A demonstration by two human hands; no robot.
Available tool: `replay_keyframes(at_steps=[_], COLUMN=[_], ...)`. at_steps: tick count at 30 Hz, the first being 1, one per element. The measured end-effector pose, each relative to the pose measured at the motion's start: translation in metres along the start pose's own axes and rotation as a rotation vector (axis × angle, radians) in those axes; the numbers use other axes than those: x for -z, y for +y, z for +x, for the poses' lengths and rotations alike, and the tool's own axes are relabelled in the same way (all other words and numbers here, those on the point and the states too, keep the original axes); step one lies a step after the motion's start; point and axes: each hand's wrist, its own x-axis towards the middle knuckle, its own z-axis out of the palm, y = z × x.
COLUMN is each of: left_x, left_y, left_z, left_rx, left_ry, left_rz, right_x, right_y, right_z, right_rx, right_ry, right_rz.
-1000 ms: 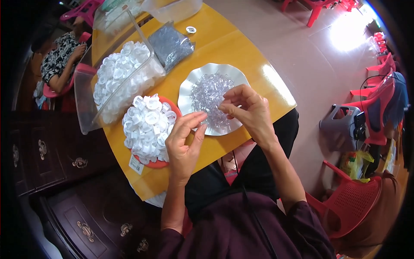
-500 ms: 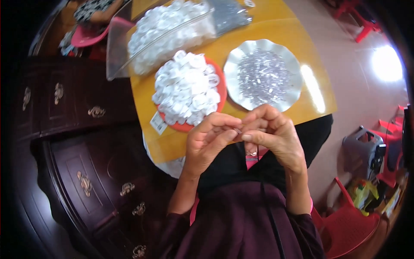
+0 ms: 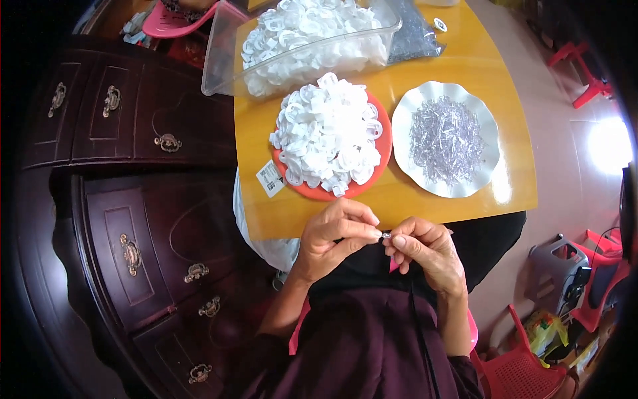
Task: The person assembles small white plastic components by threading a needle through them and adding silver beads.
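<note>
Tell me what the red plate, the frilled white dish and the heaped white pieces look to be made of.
Red plate: likely plastic, matte, even orange-red rim. Frilled white dish: seemingly thin moulded plastic, glossy, with a wavy rim that catches light; ceramic cannot be excluded. Heaped white pieces: apparently moulded plastic, opaque white, slightly shiny, ring-like shapes. Both hands, left hand and right hand, pinch one tiny piece, too small to judge.

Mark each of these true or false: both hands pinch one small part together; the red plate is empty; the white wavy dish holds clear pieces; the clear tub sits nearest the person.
1. The left hand and right hand meet on one small part: true.
2. The red plate is empty: false, it is heaped with white plastic pieces.
3. The white wavy dish holds clear pieces: true.
4. The clear tub sits nearest the person: false, it lies at the table's far side, beyond the plate.
</note>
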Motion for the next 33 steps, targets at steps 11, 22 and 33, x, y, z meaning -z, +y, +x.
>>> replay_keyframes(at_steps=[11, 22, 33], left_x=[0.019, 0.031, -0.006], left_y=[0.009, -0.004, 0.022], left_z=[0.019, 0.083, 0.021], left_rx=[-0.117, -0.065, 0.274], left_ry=[-0.078, 0.172, 0.492], left_rz=[0.282, 1.178, -0.217], right_x=[-0.001, -0.001, -0.027], right_y=[0.002, -0.004, -0.012], right_z=[0.012, 0.009, 0.019], right_rx=[-0.028, 0.164, 0.562], right_ry=[0.007, 0.269, 0.248], right_rz=[0.094, 0.013, -0.296])
